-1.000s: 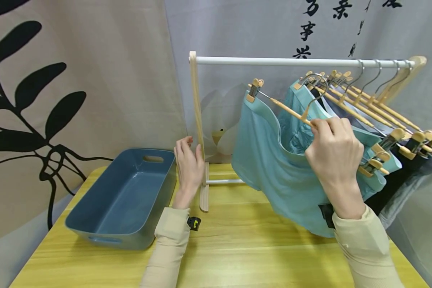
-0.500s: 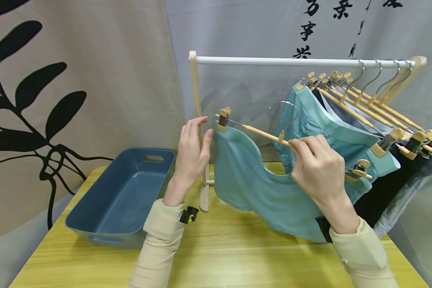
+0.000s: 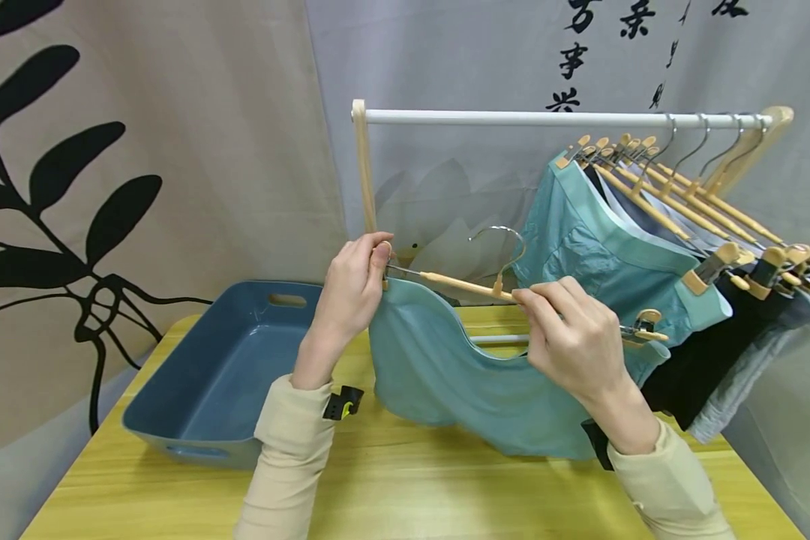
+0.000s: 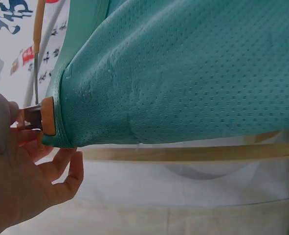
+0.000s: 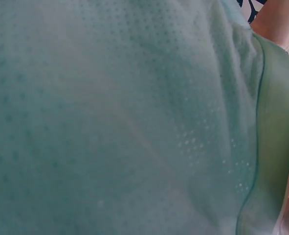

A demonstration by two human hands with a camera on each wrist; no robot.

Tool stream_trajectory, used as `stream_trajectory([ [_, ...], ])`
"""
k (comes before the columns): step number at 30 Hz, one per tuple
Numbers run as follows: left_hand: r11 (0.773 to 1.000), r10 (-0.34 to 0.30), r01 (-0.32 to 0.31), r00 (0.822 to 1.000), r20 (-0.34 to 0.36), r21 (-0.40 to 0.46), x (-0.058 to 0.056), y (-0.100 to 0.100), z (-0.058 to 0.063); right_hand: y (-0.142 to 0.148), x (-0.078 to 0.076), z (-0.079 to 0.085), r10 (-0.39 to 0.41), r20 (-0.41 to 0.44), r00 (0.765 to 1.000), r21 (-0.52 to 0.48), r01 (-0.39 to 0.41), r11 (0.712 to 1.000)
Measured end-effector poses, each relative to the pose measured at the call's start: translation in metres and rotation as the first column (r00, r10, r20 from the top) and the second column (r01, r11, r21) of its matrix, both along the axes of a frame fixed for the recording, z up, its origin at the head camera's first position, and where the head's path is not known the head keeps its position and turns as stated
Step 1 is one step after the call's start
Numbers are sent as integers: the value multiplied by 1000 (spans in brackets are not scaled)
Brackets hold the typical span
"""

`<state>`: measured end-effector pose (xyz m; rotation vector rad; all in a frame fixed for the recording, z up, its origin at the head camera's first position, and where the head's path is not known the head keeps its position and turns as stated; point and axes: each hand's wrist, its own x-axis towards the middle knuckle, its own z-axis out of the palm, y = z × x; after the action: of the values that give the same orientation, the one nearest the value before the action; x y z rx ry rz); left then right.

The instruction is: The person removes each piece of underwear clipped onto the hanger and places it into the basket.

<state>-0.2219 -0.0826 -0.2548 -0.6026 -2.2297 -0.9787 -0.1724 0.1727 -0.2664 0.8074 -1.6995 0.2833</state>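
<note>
The dotted garment (image 4: 183,73) is teal, the basin (image 3: 226,382) slate blue, the rail (image 3: 479,118) white, the tabletop (image 3: 459,495) yellow and wood-grained.

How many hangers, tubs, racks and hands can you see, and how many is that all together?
Hangers: 5 (4 hooked on the rack, 1 in the right hand)
Hands: 2, counting the left hand
Tubs: 1
Racks: 1
Total: 9

Hanger (image 3: 466,286) w/ teal garment (image 3: 445,360) clipped on is gripped by R hand (image 3: 574,337) just R of its hook (image 3: 523,244); its L-end clip (image 3: 385,284), partly hidden, is pinched by L hand (image 3: 346,292). Blue bin (image 3: 209,375) is set on wood table (image 3: 432,495) L of rack (image 3: 479,118); other clothes (image 3: 607,232) are hung at rack's R end, 4 hooks (image 3: 673,133) seen
</note>
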Motion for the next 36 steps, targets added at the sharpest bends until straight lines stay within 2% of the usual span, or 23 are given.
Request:
stream_trajectory([
  [4, 1000, -23, 22, 999, 23, 12, 5, -4, 0, -1, 1, -1, 24, 0, 1000, 10, -24, 1000],
  [8, 990, -81, 66, 991, 109, 127, 10, -9, 1, -2, 1, -2, 42, 12, 999, 15, -42, 999],
  [11, 974, -99, 59, 980, 175, 220, 14, -11, 2, -3, 1, -3, 51, 20, 998, 18, -52, 999],
  [13, 968, -87, 38, 977, 193, 247, 16, -11, 3, -4, 1, -3, 58, 24, 998, 18, -59, 998],
  [18, 965, -48, 1, 984, 174, 261, 22, -12, 5, -5, 1, -3, 82, 31, 996, 8, -82, 997],
  [25, 962, -24, -11, 992, 125, 272, 24, -13, 6, -6, 1, -2, 99, 35, 994, 7, -99, 995],
  [36, 960, 3, -37, 992, 123, 277, 26, -14, 4, -8, 2, -3, 98, 48, 994, 29, -100, 995],
])
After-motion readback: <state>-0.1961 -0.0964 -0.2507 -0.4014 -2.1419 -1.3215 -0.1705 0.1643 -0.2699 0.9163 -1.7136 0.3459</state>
